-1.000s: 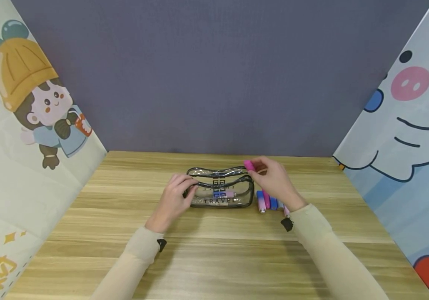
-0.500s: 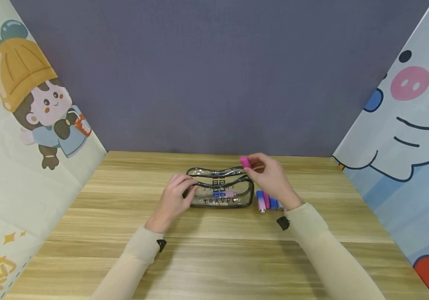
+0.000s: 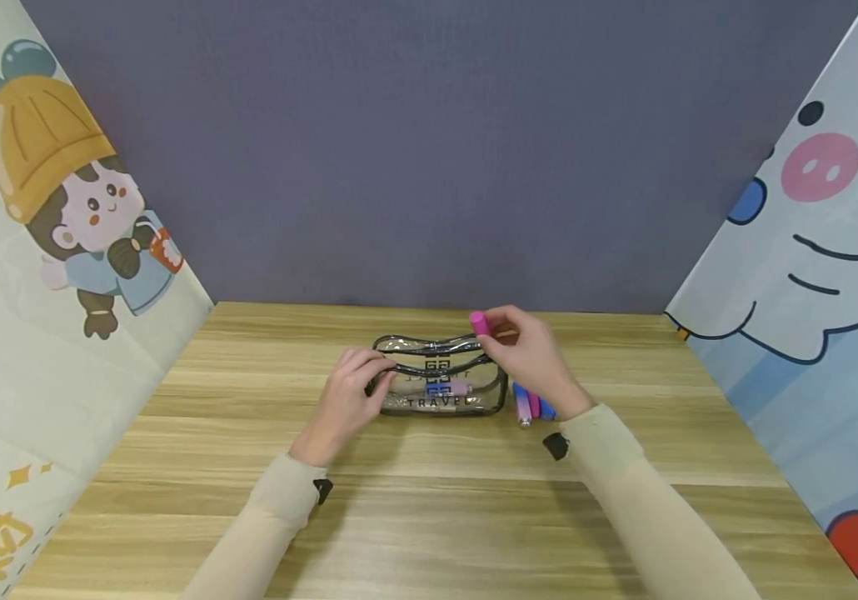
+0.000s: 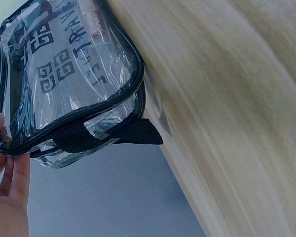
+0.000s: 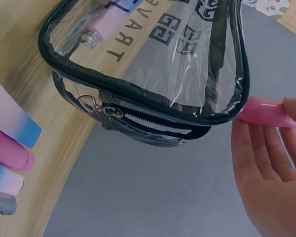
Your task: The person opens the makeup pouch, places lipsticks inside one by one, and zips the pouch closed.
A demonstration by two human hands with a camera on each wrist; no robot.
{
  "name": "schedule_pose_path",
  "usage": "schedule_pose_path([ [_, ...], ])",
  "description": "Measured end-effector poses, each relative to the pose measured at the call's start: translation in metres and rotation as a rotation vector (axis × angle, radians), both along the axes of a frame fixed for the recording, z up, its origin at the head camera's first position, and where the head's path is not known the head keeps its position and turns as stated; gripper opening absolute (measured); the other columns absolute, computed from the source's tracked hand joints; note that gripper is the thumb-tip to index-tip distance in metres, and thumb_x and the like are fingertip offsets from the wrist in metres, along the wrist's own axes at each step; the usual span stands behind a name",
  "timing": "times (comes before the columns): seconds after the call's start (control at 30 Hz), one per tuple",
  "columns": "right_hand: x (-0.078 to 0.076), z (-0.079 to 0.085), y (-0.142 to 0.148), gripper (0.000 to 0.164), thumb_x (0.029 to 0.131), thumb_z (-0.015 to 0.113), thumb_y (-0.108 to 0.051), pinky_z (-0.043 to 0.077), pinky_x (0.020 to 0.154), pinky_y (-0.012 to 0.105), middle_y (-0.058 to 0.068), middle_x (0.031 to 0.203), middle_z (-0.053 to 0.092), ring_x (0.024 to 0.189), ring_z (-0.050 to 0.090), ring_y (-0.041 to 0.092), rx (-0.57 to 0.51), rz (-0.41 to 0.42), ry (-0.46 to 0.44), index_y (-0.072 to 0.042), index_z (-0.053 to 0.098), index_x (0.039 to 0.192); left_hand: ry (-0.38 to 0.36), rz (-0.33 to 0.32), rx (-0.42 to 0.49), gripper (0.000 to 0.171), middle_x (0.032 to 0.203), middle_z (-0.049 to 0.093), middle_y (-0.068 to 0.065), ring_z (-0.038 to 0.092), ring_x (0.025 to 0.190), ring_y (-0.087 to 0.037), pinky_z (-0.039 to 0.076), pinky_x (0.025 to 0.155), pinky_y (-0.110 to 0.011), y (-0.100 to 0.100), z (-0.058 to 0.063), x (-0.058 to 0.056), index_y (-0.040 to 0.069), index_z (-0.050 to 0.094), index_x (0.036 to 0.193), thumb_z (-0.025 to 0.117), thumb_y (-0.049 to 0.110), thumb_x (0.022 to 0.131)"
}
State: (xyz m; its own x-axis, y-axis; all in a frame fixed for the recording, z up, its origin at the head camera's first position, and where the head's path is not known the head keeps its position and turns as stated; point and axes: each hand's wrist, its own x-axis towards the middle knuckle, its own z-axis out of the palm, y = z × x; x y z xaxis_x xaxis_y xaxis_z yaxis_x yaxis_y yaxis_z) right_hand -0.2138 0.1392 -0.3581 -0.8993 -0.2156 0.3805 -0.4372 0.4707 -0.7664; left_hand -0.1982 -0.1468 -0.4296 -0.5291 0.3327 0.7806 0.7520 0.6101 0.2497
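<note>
A clear travel pouch (image 3: pixel 489 407) with black piping and "TRAVEL" lettering stands on the table, its top unzipped. At its left top corner my left hand (image 3: pixel 346 396) pinches the black rim between thumb and fingers, as the left wrist view shows on the pouch (image 4: pixel 69 113). Over the right end of the opening, my right hand (image 3: pixel 532 354) holds a glossy pink tube (image 3: pixel 479 323) by thumb and fingers. In the right wrist view this pink tube (image 5: pixel 266 112) overlaps the pouch's edge. One blue-and-pink tube (image 5: pixel 108 22) lies inside the pouch, visible through the plastic.
Several small tubes (image 5: pixel 12 116), pink, blue and silver, lie side by side to the right of the pouch, partly under my right forearm. The wooden table (image 3: pixel 429 508) runs back to a grey panel (image 3: pixel 429 167). Printed cartoon sheets flank both sides.
My right hand has moved left with the pink tube, farther over the pouch opening, and the tube stands more upright. The left hand keeps its pinch in the same place.
</note>
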Motion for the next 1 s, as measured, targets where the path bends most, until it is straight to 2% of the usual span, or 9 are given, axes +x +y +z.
schedule_pose_path([
  [0.3, -0.004, -0.005, -0.005, 0.031, 0.090, 0.075, -0.005, 0.060, 0.086, 0.040, 0.013, 0.107, 0.071, 0.098, 0.069, 0.028, -0.001, 0.025, 0.018, 0.001, 0.067, 0.119, -0.008, 0.000, -0.003, 0.019, 0.099, 0.071, -0.012, 0.063, 0.094, -0.026, 0.057, 0.083, -0.036, 0.000, 0.001, 0.001, -0.003, 0.074, 0.101, 0.080, 0.000, 0.083],
  [0.77, -0.007, -0.010, -0.011, 0.027, 0.091, 0.074, -0.004, 0.059, 0.087, 0.036, 0.009, 0.108, 0.071, 0.097, 0.068, 0.022, 0.027, 0.058, -0.016, -0.002, 0.068, 0.118, -0.010, -0.004, 0.002, 0.019, 0.099, 0.071, -0.012, 0.063, 0.094, -0.026, 0.058, 0.083, -0.036, 0.000, 0.000, 0.001, -0.003, 0.074, 0.101, 0.080, 0.000, 0.083],
  [1.0, -0.008, -0.011, -0.015, 0.029, 0.090, 0.074, -0.002, 0.059, 0.087, 0.039, 0.010, 0.109, 0.070, 0.096, 0.068, 0.024, 0.041, 0.080, -0.024, -0.001, 0.069, 0.118, -0.014, -0.002, 0.008, 0.018, 0.099, 0.071, -0.013, 0.063, 0.094, -0.027, 0.058, 0.083, -0.036, 0.000, 0.001, 0.001, -0.004, 0.074, 0.100, 0.080, -0.001, 0.083],
])
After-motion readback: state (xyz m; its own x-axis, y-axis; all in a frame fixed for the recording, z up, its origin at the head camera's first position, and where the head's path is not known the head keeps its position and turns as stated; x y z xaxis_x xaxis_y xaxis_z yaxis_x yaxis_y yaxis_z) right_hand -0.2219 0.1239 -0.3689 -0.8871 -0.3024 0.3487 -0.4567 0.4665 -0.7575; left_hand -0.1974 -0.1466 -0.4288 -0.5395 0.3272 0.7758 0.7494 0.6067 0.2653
